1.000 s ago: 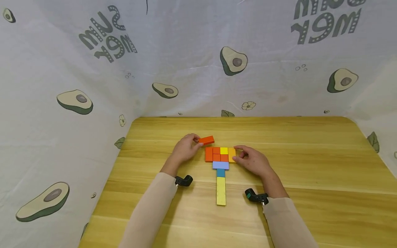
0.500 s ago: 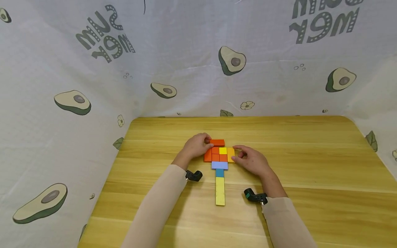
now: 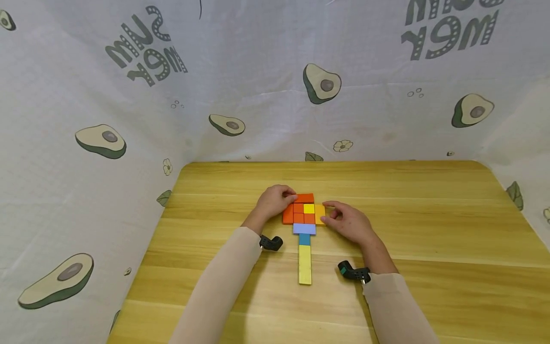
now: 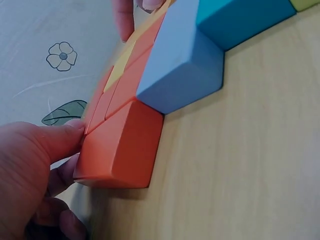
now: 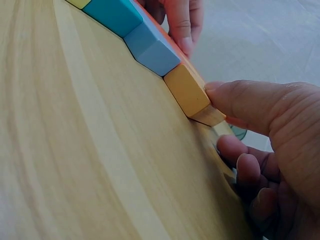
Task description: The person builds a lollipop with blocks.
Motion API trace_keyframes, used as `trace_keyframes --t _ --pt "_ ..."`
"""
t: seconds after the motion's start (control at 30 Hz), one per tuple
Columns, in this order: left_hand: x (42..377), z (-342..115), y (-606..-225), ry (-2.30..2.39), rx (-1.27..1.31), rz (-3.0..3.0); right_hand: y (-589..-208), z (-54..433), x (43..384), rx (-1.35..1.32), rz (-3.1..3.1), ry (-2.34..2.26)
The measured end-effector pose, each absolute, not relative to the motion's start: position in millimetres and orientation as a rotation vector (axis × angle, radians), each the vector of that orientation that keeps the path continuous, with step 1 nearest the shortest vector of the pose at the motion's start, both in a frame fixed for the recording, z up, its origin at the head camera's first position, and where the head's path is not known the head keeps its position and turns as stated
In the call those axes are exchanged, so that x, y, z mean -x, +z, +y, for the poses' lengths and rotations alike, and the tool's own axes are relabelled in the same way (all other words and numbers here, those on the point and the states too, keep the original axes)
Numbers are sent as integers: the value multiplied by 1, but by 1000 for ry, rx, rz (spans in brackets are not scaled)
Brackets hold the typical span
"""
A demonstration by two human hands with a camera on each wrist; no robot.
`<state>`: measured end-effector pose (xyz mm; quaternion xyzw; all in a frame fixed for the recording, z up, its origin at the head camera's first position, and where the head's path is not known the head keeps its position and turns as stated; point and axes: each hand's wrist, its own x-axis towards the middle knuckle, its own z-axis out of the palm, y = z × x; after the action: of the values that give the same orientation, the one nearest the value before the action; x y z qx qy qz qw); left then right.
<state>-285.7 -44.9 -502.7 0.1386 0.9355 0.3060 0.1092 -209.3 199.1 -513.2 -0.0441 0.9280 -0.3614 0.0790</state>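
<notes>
Flat on the table, coloured toy blocks form a joined figure. My left hand (image 3: 272,203) pinches the left end of a long red-orange block (image 3: 305,198) lying along the figure's far side. My right hand (image 3: 350,223) has thumb and forefinger at the two ends of an upright amber block (image 3: 320,214) on the right; the thumb presses its edge in the right wrist view. Between them sit small red-orange squares (image 3: 298,218) and a yellow square (image 3: 309,209). A red-orange block (image 4: 120,150) forms the left side, close beside my left thumb.
Below the squares run a light-blue block (image 3: 304,229), a teal block (image 3: 304,239) and a long yellow block (image 3: 305,265), in a line towards me. The wooden table (image 3: 408,215) meets a white avocado-print cloth (image 3: 266,95) at its back and sides.
My left hand has carried the red-orange block rightwards from the upper left, straightened it and brought it against the figure's far side. My right hand has stayed at the amber block.
</notes>
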Motion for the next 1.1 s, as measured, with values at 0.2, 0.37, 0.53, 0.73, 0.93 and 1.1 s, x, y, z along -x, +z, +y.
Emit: trace_keyframes --t 0.2,0.37,0.53,0.73,0.93,1.1 --pt "285 -46 -503 887 -426 2749 -513 198 210 121 2776 -1074" --pt "283 -47 -505 880 -447 2750 -514 199 210 135 2774 -1076" --pt "282 -48 -506 881 -438 2759 -514 198 208 144 2772 -1080" --pt "277 -52 -507 965 -437 2789 -514 199 209 141 2775 -1102" --pt "265 -58 -513 1144 -452 2806 -516 204 209 135 2770 -1126" --pt "256 -64 -518 1256 -461 2818 -516 206 208 91 2757 -1180"
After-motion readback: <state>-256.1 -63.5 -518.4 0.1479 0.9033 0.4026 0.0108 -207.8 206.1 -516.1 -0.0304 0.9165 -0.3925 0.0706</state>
